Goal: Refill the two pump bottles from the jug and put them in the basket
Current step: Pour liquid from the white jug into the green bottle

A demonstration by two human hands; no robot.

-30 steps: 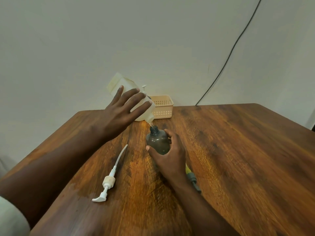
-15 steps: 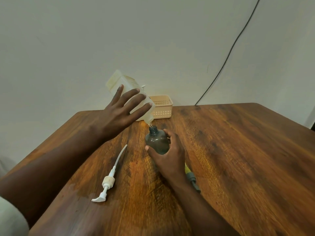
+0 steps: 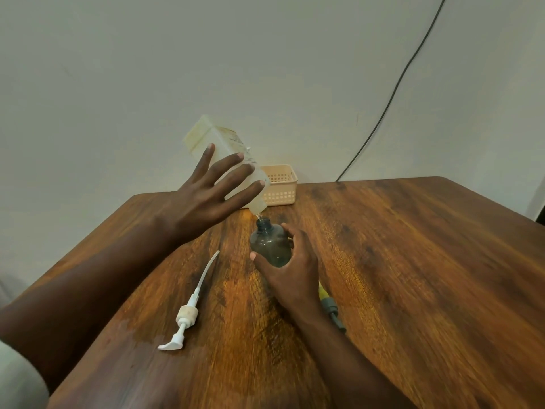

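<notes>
Fingers [image 3: 233,172] of the left hand [image 3: 206,202] lie spread and nearly straight across the near face of the tilted jug [image 3: 227,160]; whether the thumb clamps the far side I cannot tell. Below their tips the spout sits just over the open neck of the dark pump bottle [image 3: 269,245], which the right hand [image 3: 290,270] holds upright, thumb and fingers curled round its belly.

With so flat a hold, the smooth boxy jug could slip or swing, sending its contents past the narrow neck onto the table [image 3: 413,276]. Overfilling is another risk, since the smoky plastic hides the level.

Left of the right thumb lies a white pump head [image 3: 185,317] with its long tube. Beyond the left fingertips stands a cream lattice basket [image 3: 280,187]. A second pump, yellowish and grey, peeks from behind the right wrist.
</notes>
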